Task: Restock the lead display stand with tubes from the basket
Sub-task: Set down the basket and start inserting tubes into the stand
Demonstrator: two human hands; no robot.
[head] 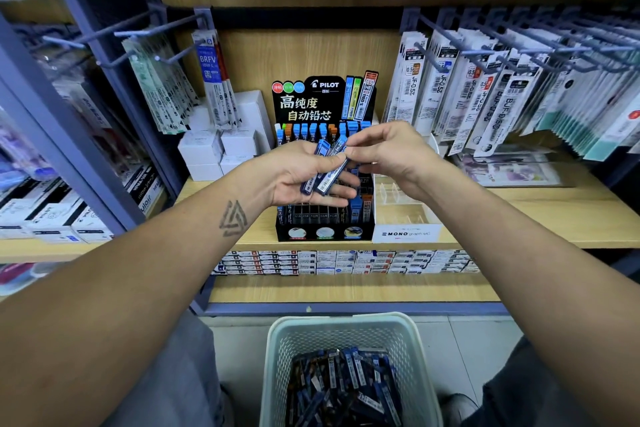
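Fingers of left hand curled under two blue lead tubes, palm up. Right hand at 3 o'clock of left, thumb and forefinger pinching upper end of one tube. Both hands over black Pilot display stand on wooden shelf. At 6 o'clock, pale basket on floor, heaped with tubes.
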